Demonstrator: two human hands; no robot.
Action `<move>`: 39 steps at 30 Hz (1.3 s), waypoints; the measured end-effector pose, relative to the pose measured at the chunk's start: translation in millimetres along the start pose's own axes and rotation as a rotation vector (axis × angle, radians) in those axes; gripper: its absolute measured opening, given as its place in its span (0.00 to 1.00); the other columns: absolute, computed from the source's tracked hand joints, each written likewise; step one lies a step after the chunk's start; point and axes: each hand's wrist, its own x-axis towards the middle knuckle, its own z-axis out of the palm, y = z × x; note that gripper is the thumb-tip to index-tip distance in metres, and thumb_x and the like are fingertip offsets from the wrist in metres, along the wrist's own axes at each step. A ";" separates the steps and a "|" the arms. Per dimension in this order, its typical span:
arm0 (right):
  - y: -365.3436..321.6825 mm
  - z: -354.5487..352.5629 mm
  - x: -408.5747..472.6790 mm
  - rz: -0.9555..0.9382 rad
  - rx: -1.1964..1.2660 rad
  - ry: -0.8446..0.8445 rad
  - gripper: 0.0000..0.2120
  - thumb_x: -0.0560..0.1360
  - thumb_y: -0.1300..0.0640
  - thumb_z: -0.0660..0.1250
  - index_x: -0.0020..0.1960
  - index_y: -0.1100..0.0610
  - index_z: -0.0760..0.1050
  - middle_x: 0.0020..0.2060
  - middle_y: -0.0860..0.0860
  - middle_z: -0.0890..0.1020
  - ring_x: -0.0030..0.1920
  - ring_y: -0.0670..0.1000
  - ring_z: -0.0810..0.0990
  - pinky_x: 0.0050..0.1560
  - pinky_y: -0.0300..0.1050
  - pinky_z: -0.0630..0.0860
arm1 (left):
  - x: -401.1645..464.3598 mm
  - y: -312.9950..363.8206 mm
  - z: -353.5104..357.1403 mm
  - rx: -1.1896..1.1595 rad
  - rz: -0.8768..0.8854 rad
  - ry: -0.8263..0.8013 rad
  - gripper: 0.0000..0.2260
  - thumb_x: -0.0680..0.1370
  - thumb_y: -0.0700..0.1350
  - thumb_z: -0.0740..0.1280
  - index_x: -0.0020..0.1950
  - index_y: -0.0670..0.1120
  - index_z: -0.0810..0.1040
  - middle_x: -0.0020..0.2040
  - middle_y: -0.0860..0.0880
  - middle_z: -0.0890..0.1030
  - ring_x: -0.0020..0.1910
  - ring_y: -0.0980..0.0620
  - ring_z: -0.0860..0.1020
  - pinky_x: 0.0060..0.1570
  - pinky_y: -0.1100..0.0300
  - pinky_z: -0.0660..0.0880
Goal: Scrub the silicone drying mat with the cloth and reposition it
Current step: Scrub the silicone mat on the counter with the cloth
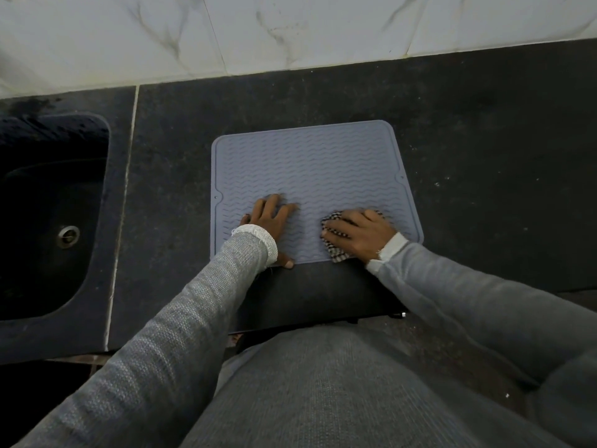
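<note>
On the dark stone worktop, a grey-blue silicone drying mat lies flat, its surface ribbed with wavy lines and bordered by a raised rim. It sits right of a pale joint line in the stone, with its near edge close to the front of the worktop and its far edge well short of the white marble-patterned wall tiles.

The left hand rests palm down on the near left part of the mat, fingers straight and slightly spread, pressing flat on the ribs. Its thumb reaches back over the near edge and touches the worktop just beside the mat. Nothing is held in this hand.

The right hand lies on the near right part of the mat, over a black-and-white checked cloth. The fingers bend over the bunched cloth and hold it against the mat; the cloth shows at the fingertips and below the palm, where a corner hangs just past the mat's near edge. The two hands are near each other but apart, with bare mat between them.

Both arms wear grey knitted sleeves with paler cuffs at the wrists.

To the left, beyond the joint line, a dark sink is set into the worktop, with a round metal drain in its floor.
</note>
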 end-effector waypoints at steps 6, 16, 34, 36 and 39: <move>40.9 -8.6 -53.6 0.032 -0.090 -0.013 0.15 0.71 0.59 0.59 0.43 0.51 0.85 0.44 0.47 0.85 0.40 0.53 0.84 0.40 0.43 0.72 | 1.6 -0.1 1.1 0.021 -0.002 0.006 0.53 0.58 0.57 0.79 0.75 0.58 0.50 0.75 0.49 0.46 0.74 0.44 0.47 0.69 0.38 0.57; 1.3 5.8 5.1 0.015 -0.030 -0.050 0.09 0.68 0.54 0.66 0.46 0.47 0.84 0.47 0.45 0.85 0.44 0.51 0.83 0.42 0.42 0.70 | 3.3 0.5 1.0 0.023 -0.012 0.002 0.53 0.57 0.57 0.79 0.74 0.57 0.50 0.75 0.49 0.46 0.73 0.44 0.47 0.69 0.37 0.57; 0.7 1.3 0.1 0.018 0.025 -0.074 0.15 0.70 0.55 0.59 0.45 0.47 0.84 0.46 0.45 0.85 0.44 0.51 0.83 0.40 0.42 0.75 | 3.7 0.7 -0.2 0.015 -0.009 -0.008 0.53 0.58 0.56 0.80 0.74 0.57 0.50 0.75 0.48 0.46 0.73 0.43 0.46 0.69 0.37 0.57; 9.7 3.5 -18.0 0.025 0.026 -0.023 0.14 0.71 0.57 0.60 0.45 0.48 0.84 0.46 0.47 0.85 0.44 0.52 0.84 0.41 0.41 0.75 | 4.2 0.0 1.1 0.010 -0.007 -0.002 0.53 0.58 0.56 0.80 0.74 0.57 0.50 0.75 0.48 0.47 0.73 0.43 0.47 0.69 0.37 0.56; 32.5 1.8 -56.2 0.064 -0.024 0.010 0.15 0.72 0.59 0.60 0.47 0.51 0.84 0.47 0.49 0.85 0.43 0.54 0.84 0.39 0.45 0.78 | 5.0 -0.1 1.9 0.009 -0.006 0.001 0.53 0.57 0.57 0.80 0.74 0.58 0.50 0.74 0.48 0.47 0.73 0.43 0.47 0.69 0.37 0.57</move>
